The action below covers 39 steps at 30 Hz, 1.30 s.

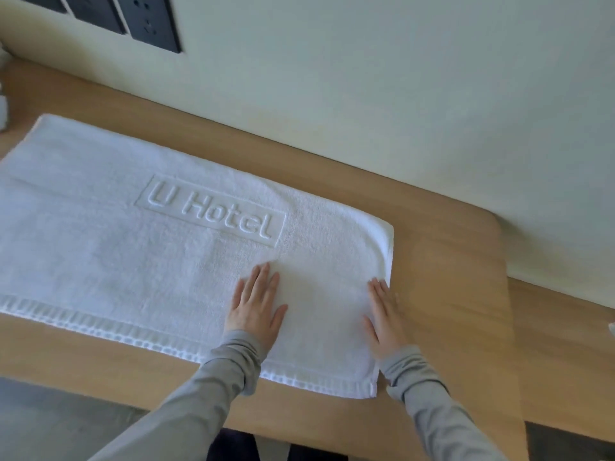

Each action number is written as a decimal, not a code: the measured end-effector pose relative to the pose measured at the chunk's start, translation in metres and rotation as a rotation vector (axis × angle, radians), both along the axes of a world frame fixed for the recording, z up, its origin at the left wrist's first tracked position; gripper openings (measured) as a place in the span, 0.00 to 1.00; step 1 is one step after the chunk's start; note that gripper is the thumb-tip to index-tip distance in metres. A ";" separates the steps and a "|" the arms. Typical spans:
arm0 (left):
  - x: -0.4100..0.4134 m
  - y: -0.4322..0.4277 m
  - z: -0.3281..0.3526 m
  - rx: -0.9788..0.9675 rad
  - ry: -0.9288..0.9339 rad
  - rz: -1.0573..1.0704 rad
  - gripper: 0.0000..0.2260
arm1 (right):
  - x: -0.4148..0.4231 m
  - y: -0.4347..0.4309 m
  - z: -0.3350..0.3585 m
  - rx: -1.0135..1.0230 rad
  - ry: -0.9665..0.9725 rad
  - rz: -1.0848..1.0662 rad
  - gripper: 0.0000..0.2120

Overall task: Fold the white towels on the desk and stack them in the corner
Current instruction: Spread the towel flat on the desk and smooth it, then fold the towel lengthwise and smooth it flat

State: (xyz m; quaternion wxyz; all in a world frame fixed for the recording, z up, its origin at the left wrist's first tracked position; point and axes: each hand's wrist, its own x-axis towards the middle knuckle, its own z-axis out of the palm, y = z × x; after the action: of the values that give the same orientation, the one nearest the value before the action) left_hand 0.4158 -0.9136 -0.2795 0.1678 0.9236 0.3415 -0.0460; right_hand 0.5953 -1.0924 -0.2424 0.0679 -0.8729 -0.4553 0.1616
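— So, where does the white terry towel (133, 254) lie?

— Flat on the light brown wooden tabletop (449, 294), spread lengthwise from the left edge of the view to about the middle of the tabletop. Its far long edge runs near the pale wall (366, 94), and its near long edge carries a woven checked border band (100, 322). An embossed "U Hotel" logo in a frame (213, 211) faces up near the middle of the cloth.

— And the person's hands?

— Both rest palm down on the towel's right part. The left hand (256, 307) lies flat below the logo with its fingers straight and slightly spread, pressing the cloth. The right hand (386, 314) lies flat along the towel's right edge, fingers straight and close together, their tips near the rounded far right corner. Neither hand pinches or curls round anything.

— What does the right edge look like?

— It looks doubled, with a thick rounded rim.

— Anything else in view?

— Grey long sleeves, the left sleeve (206, 387) and the right sleeve (429, 394), reach to the wrists. Dark socket panels (149, 24) sit on the wall at the upper left. A blurred white thing (3, 111) shows at the far left edge, too cut off to identify. Grey floor (50, 420) shows below the tabletop's near edge.
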 end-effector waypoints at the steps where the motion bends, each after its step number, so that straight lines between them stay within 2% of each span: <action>1: -0.001 -0.008 0.001 -0.011 0.003 0.055 0.27 | 0.015 0.009 0.002 0.021 0.018 0.011 0.26; 8: 0.026 -0.096 0.014 -0.118 -0.114 0.623 0.29 | 0.126 0.061 0.004 -0.067 0.117 0.119 0.26; 11: 0.045 -0.142 0.020 -0.182 -0.173 0.879 0.32 | 0.157 0.076 0.006 -0.085 0.257 0.053 0.26; 14: 0.065 -0.173 0.036 -0.277 -0.317 1.290 0.38 | 0.169 0.087 0.004 -0.072 0.416 -0.050 0.27; 16: 0.075 -0.176 0.048 -0.392 -0.421 1.624 0.42 | 0.174 0.095 0.003 -0.054 0.376 -0.060 0.27; 18: 0.078 -0.174 0.054 -0.539 -0.490 1.873 0.42 | 0.178 0.101 0.004 -0.043 0.319 -0.049 0.23; 20: 0.080 -0.176 0.054 -0.653 -0.523 2.009 0.40 | 0.180 0.108 0.004 -0.040 0.329 -0.036 0.12; 23: 0.088 -0.183 0.054 -0.815 -0.550 2.078 0.28 | 0.184 0.117 0.007 -0.078 0.391 -0.088 0.10; 25: 0.091 -0.185 0.058 -0.915 -0.521 2.037 0.20 | 0.189 0.121 0.009 -0.118 0.417 -0.089 0.13; 29: 0.090 -0.188 0.059 -0.956 -0.538 1.947 0.19 | 0.199 0.123 0.014 -0.134 0.483 -0.109 0.20; 32: 0.090 -0.191 0.059 -0.940 -0.647 1.930 0.17 | 0.206 0.121 0.017 -0.117 0.549 -0.162 0.25; 35: 0.084 -0.193 0.061 -1.014 -0.801 1.930 0.13 | 0.210 0.120 0.022 -0.052 0.627 -0.208 0.29; 39: 0.076 -0.196 0.073 -1.094 -0.926 1.939 0.17 | 0.213 0.119 0.033 0.047 0.672 -0.290 0.26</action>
State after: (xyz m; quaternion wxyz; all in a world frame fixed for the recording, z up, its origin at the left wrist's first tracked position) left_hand 0.4913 -1.1097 -0.2068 0.6085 0.0185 0.7360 0.2962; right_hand 0.8079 -0.9732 -0.2091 0.2561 -0.8247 -0.2828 0.4176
